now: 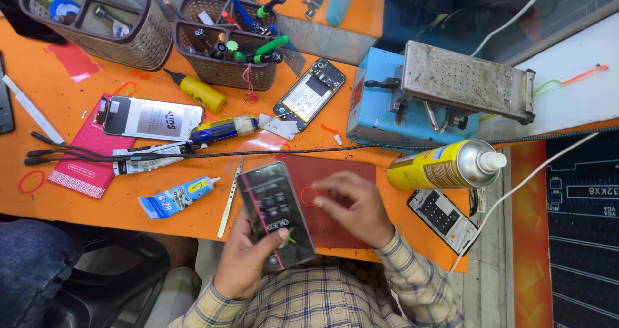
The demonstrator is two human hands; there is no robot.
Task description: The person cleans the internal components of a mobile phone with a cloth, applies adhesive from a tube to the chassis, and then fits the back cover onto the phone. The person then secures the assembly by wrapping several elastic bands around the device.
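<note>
Orange bench (84, 192), spray can (445, 165) beside hands (309, 228)

A dark phone screen (276, 215) sits low centre, a blue-white glue tube (175, 196) to its left, a yellow spray can (445, 165) at right
</note>
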